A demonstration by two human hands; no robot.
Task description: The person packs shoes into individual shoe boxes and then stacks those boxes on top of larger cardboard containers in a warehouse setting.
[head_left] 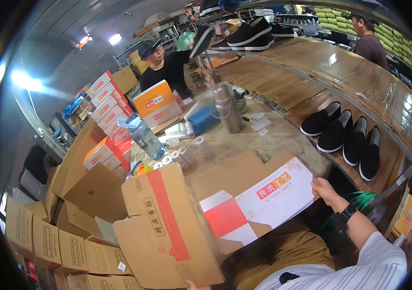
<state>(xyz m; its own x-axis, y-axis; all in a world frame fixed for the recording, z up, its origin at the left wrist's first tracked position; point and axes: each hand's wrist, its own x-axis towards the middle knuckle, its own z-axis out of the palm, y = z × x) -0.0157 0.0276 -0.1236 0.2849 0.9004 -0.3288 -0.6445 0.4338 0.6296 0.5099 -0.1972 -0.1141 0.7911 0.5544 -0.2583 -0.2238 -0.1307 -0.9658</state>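
Observation:
My right hand [326, 191] is closed on the right edge of a flat white printed shoebox blank [283, 193] with a red panel, its thumb on top; more blanks may lie beneath it. To its left, a large folded brown carton [133, 208] with a red stripe stands tilted in front of me. My left hand [195, 285] grips the carton's lower edge, with only part of the fingers in view. Plain brown cardboard [230, 171] lies under and behind the white blank on the worktable [269, 150].
A steel thermos [226, 108], water jug [143, 137] and several tape rolls [179, 157] stand on the table. Black cloth shoes [344, 133] line the right shelf. Stacked shoeboxes [107, 104] and brown cartons [73, 249] fill the left. A co-worker [174, 72] opposite holds up a shoe.

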